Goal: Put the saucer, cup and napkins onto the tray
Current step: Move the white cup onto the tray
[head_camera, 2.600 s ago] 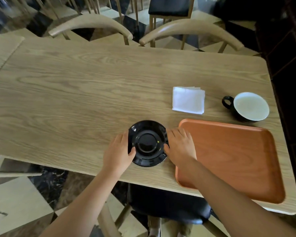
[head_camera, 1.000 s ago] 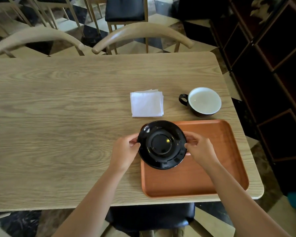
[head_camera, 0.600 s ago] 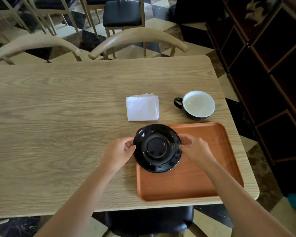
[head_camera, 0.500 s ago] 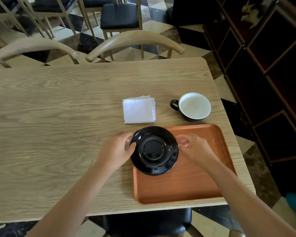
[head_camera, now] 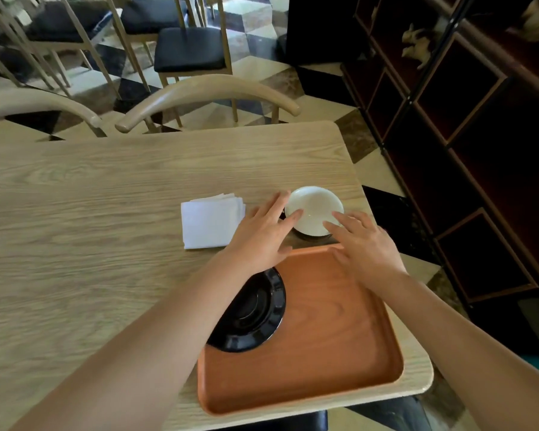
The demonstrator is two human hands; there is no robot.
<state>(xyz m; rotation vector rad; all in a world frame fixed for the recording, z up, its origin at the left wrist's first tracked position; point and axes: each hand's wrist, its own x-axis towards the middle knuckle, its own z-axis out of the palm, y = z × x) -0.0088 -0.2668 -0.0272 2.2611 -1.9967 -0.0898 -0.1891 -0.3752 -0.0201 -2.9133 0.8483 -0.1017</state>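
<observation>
Saucer [head_camera: 255, 309] now on tray [head_camera: 324, 337], half under forearm; left hand [head_camera: 262, 236] and right hand [head_camera: 363, 244] spread beside cup [head_camera: 313, 209], handle hidden.

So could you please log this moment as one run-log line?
saucer: on tray | cup: on table | napkins: on table | left hand, right hand: open, reaching around cup

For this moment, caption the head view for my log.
Both hands, left hand and right hand, reach for cup; saucer on tray.
</observation>
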